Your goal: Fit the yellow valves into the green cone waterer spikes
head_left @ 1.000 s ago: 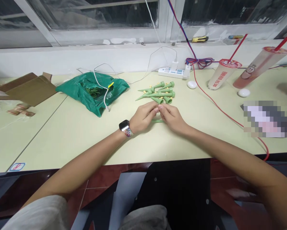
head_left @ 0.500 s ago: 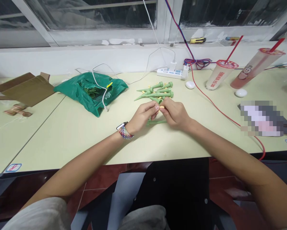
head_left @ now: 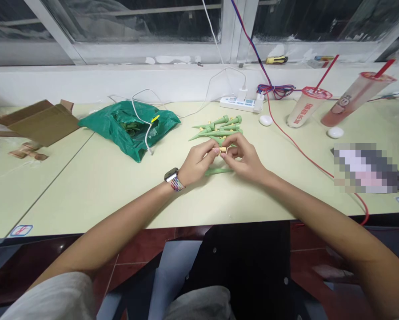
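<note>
Cream-colored bench [head_left: 96,186] shoved up against a windowed wall, pretty cluttered, so going left to right: folded cardboard [head_left: 49,126] at the far side, with a wooden piece [head_left: 28,151] just in front of it. Next is a crumpled green plastic bag [head_left: 101,122], mouth open, more green stuff inside.

Then the action. Left hand [head_left: 194,164] has thumb and fingers pinched on a small yellow piece [head_left: 222,150], held up off the bench. One green spike [head_left: 217,170] lies on the bench below both hands, and behind them is a loose pile of green spikes [head_left: 216,132] with yellow bits among them. Right hand [head_left: 248,160] has its fingers curled, narrow gap, around the other end of the yellow piece; can't tell if they're actually gripping it.

My read: the step in hand is fiddling with that little part, turning or adjusting it. Next move probably calls for a steady left pinch and a square grip from the right, since something that small could slip.

Further right: power strip [head_left: 237,104], two drink cups [head_left: 308,109] with red straws, and a blurred-out flat thing [head_left: 366,169].
</note>
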Action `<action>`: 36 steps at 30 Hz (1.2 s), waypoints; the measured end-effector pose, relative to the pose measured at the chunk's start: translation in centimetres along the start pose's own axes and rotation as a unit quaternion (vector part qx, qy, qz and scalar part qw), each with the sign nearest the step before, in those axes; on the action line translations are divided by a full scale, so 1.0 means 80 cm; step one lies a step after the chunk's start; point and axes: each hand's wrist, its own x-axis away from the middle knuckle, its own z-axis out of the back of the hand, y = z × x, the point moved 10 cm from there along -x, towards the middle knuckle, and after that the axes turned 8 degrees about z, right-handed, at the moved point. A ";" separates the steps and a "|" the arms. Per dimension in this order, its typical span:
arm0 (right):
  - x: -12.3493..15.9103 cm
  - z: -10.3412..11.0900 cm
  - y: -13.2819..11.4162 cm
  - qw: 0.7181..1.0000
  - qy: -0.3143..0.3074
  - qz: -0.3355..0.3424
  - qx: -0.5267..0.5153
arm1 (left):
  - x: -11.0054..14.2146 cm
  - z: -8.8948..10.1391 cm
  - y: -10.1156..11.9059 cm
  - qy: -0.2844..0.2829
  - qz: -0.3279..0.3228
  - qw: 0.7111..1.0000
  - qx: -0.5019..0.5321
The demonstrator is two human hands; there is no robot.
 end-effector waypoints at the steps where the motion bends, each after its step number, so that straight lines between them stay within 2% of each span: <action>1: 0.000 0.002 0.003 1.000 0.009 -0.011 -0.018 | 0.000 0.000 0.000 0.001 -0.001 1.000 -0.003; 7: 0.000 0.000 0.017 0.996 -0.015 -0.075 -0.039 | -0.001 0.003 -0.002 0.006 -0.007 1.000 -0.022; 12: -0.001 0.006 0.014 0.996 0.018 -0.071 -0.042 | -0.002 0.003 -0.003 0.007 -0.008 1.000 -0.025; 16: -0.001 0.004 0.019 0.994 0.017 -0.091 -0.061 | -0.002 0.002 -0.005 0.004 -0.008 0.999 -0.035; 22: -0.004 0.001 0.011 0.996 0.021 -0.062 -0.063 | -0.004 0.002 -0.008 0.005 -0.002 0.999 -0.032; 26: -0.004 0.007 0.017 0.993 0.055 -0.072 -0.079 | -0.004 0.004 -0.005 0.004 -0.009 0.999 -0.042; 31: -0.003 0.000 0.031 0.989 0.026 -0.119 -0.089 | -0.005 0.010 -0.007 0.011 0.001 0.999 -0.053; 36: -0.004 0.001 0.025 0.990 0.030 -0.100 -0.097 | -0.005 0.009 -0.007 0.006 -0.003 0.999 -0.051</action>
